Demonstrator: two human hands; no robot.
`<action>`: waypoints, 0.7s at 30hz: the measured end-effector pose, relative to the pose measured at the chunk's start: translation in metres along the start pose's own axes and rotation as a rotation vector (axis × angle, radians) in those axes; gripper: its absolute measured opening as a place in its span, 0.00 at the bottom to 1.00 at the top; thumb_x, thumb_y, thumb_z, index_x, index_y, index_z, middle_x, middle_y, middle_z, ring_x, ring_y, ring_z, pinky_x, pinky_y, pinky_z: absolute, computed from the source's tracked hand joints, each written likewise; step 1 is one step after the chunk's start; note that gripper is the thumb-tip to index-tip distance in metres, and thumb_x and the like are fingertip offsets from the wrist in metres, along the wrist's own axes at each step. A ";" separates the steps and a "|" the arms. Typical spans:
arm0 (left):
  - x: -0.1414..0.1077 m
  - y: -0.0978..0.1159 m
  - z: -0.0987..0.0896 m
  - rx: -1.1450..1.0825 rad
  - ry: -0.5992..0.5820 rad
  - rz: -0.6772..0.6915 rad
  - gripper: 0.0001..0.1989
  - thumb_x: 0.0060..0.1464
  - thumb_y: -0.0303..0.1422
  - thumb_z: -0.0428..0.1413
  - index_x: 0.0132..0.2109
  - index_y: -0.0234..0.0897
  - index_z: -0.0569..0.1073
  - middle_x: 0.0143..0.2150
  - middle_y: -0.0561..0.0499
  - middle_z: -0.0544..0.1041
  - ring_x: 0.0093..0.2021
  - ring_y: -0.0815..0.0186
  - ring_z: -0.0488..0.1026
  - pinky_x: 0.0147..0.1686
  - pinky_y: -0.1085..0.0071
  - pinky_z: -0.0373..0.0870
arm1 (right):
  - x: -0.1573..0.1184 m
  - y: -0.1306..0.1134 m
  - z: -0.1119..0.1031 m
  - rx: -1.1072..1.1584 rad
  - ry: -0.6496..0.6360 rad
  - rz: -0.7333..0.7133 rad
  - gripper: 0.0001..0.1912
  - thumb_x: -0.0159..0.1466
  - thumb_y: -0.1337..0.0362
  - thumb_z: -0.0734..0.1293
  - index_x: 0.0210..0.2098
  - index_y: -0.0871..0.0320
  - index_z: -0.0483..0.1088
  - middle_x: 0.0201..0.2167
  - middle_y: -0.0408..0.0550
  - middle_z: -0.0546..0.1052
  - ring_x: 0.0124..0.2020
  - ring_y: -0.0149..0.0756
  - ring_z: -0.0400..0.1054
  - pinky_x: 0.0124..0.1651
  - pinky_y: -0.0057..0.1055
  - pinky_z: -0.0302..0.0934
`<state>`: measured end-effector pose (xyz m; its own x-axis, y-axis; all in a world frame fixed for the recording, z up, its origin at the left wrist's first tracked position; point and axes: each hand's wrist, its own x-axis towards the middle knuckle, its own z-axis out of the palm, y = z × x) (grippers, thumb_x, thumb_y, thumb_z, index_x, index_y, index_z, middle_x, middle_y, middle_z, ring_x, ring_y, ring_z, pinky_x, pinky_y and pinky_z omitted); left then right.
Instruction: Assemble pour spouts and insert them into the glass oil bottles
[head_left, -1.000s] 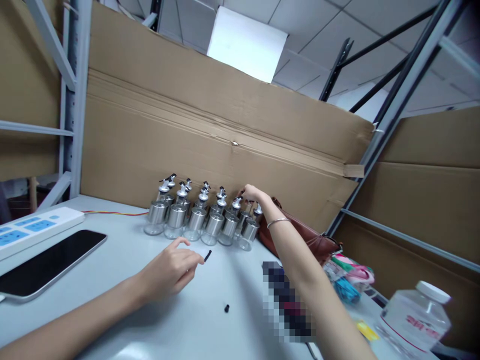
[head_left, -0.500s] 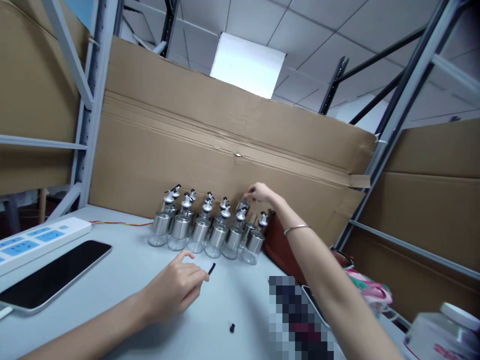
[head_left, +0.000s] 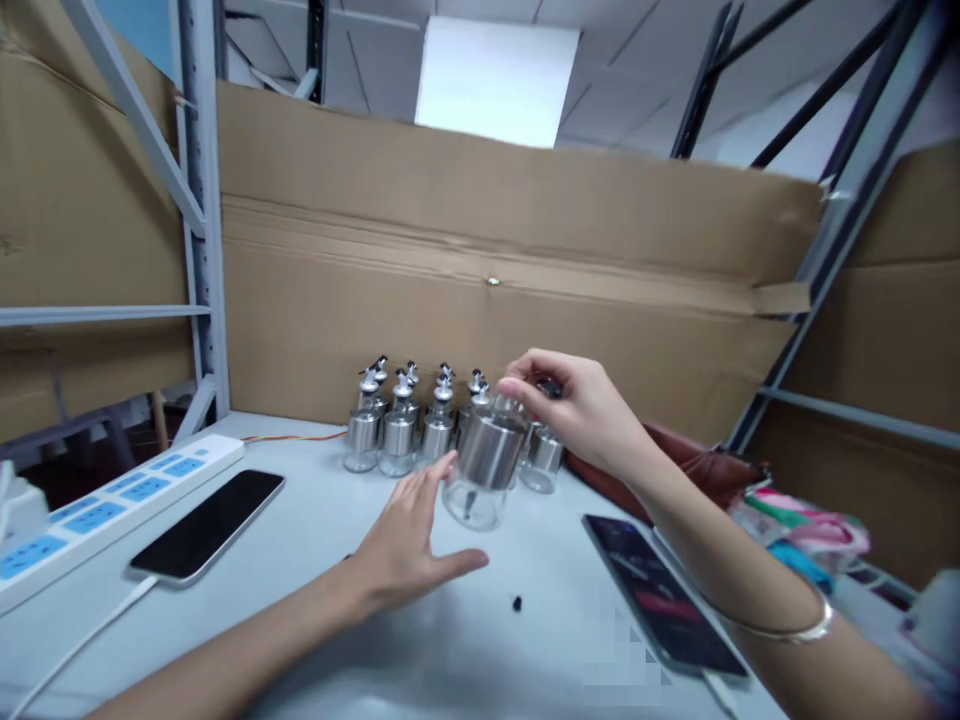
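Observation:
My right hand (head_left: 570, 405) grips a glass bottle (head_left: 491, 450) with a brushed metal sleeve by its top, holding it up in front of the others. Its neck is mostly hidden by my fingers. A thin dark shape shows through the glass base; whether it lies inside or behind, I cannot tell. My left hand (head_left: 401, 535) is open beside the bottle, thumb and fingers spread, nothing in it. Behind stand rows of similar bottles (head_left: 397, 435) with silver-and-black pourer tops. A small black cap (head_left: 517, 604) lies on the table (head_left: 555, 560).
At left are a white power strip (head_left: 150, 495) and a dark phone (head_left: 210, 525) on a cable. Another phone (head_left: 660, 595) lies under my right forearm. A brown leather bag (head_left: 675, 455) sits at right. A cardboard wall (head_left: 360, 300) closes the back.
My right hand has brought a bottle forward from the back of the group. My left hand has opened and no longer holds the thin black stick. The view has shifted.

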<state>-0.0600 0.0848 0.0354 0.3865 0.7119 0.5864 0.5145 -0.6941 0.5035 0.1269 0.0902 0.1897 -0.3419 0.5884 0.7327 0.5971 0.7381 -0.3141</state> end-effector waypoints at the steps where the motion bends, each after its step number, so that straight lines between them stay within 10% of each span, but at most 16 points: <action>1: 0.000 0.003 0.001 -0.103 -0.042 -0.086 0.42 0.41 0.44 0.65 0.59 0.34 0.58 0.55 0.37 0.69 0.53 0.48 0.68 0.51 0.51 0.65 | -0.011 -0.004 0.007 0.040 -0.053 0.004 0.11 0.60 0.59 0.65 0.24 0.58 0.67 0.22 0.42 0.72 0.23 0.30 0.63 0.30 0.28 0.55; 10: 0.003 0.008 0.019 -0.479 -0.178 -0.450 0.24 0.34 0.37 0.67 0.38 0.32 0.69 0.35 0.49 0.74 0.36 0.61 0.69 0.36 0.68 0.64 | -0.033 -0.001 0.051 0.176 -0.146 0.174 0.10 0.58 0.61 0.69 0.23 0.58 0.69 0.22 0.41 0.73 0.24 0.28 0.61 0.29 0.28 0.51; 21: -0.003 0.009 0.028 -0.635 -0.083 -0.459 0.26 0.33 0.38 0.66 0.39 0.34 0.66 0.32 0.51 0.72 0.32 0.65 0.69 0.33 0.69 0.65 | -0.039 0.046 0.075 0.627 0.158 0.461 0.34 0.62 0.36 0.53 0.22 0.60 0.67 0.18 0.46 0.71 0.19 0.29 0.64 0.26 0.28 0.59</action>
<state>-0.0354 0.0797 0.0203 0.3095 0.9306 0.1952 0.1103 -0.2391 0.9647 0.1135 0.1256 0.1018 -0.0244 0.8607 0.5086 0.1173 0.5077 -0.8535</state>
